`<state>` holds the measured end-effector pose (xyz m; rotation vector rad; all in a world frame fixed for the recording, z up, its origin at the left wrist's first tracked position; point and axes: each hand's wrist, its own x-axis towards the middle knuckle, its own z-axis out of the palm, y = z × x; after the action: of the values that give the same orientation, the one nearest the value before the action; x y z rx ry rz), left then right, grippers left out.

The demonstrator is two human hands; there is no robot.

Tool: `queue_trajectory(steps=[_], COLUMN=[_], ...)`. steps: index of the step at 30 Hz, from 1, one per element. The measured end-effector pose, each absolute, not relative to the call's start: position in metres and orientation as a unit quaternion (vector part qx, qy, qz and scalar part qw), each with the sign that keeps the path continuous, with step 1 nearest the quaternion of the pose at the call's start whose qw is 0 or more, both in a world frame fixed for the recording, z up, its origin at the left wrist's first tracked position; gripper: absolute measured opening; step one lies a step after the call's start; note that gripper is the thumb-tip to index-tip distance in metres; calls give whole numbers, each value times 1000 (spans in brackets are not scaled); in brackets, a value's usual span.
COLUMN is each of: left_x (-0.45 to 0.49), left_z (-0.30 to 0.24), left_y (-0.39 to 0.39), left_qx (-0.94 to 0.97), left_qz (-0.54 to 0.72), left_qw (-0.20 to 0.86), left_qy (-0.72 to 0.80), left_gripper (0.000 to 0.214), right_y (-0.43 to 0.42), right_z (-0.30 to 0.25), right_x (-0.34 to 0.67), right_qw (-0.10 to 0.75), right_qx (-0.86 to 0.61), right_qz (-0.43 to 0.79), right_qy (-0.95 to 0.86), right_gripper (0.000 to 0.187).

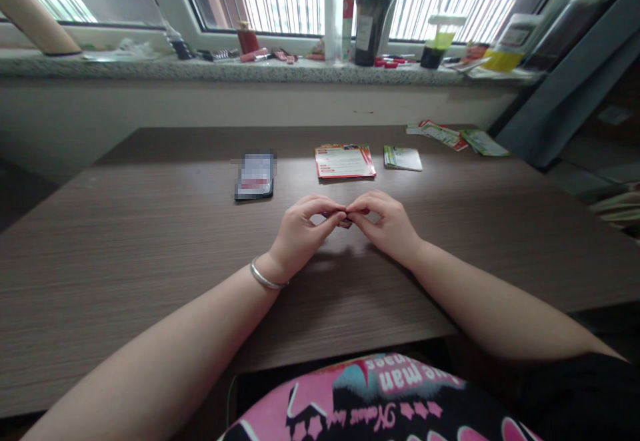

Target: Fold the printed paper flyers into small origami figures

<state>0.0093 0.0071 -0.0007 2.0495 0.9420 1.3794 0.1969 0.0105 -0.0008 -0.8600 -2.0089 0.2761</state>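
My left hand [310, 227], with a silver bangle at the wrist, meets my right hand [383, 221] at the fingertips above the middle of the table. Both hands pinch a small dark object [345, 223] between thumbs and forefingers. Most of it is hidden by the fingers, so its kind cannot be made out. Just beyond the hands lies a stack of red-and-white printed cards [345, 163]. To its right is a smaller stack of green-and-white printed cards or packets [403, 159]. A phone [255, 175] with its screen lit lies beyond my left hand.
Several printed packets [445, 136] lie at the table's far right corner. Behind the brown wooden table [150, 241], a granite windowsill [280, 74] carries bottles, a dark lidded cup [370, 27], a yellow-liquid container [505, 54] and small items. A grey curtain [565, 101] hangs at right.
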Motion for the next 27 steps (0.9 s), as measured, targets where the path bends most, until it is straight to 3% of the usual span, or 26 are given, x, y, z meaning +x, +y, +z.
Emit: queue_trajectory(steps=[15,27], left_x=[7,0], left_z=[5,1], left_y=[5,13], left_qx=[757,684], left_qz=[491,533], left_qw=[271,296], left_qy=[335,401], left_gripper=[13,30], right_y=[12,16], right_z=[-3,-10], right_x=[197,200], right_qw=[441,427], right_qx=[-326,-381], right_qz=[160,213], right_qy=[-821,-792], right_gripper=[8,8])
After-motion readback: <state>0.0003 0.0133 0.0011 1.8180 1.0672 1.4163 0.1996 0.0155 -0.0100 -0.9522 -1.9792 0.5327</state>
